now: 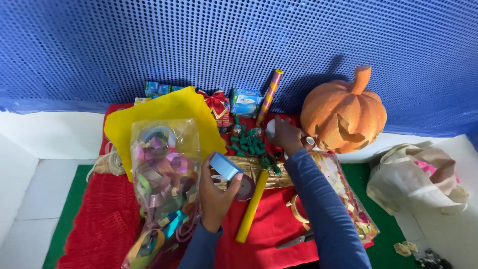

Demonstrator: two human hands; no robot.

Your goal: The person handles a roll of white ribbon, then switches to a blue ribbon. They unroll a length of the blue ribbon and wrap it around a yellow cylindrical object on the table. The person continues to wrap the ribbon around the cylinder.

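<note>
My left hand (215, 192) holds a roll of light blue ribbon (225, 166) above the red cloth (107, 224), beside a clear bag of coloured paper loops (162, 169). My right hand (286, 134) reaches forward and closes around a small white object (271, 127), partly hidden by the fingers, just left of the orange pumpkin (343, 114). Several small green pieces (247, 143) lie between the two hands. A yellow rolled tube (252, 206) lies on the cloth under my left hand.
A yellow sheet (164, 112) lies behind the bag. Small blue boxes (245, 102), a red bow (215, 101) and a striped tube (269, 95) stand by the blue dotted backdrop. A cream cloth bag (418, 177) sits right. Scissors (297, 240) and a tape ring (298, 209) lie near my right sleeve.
</note>
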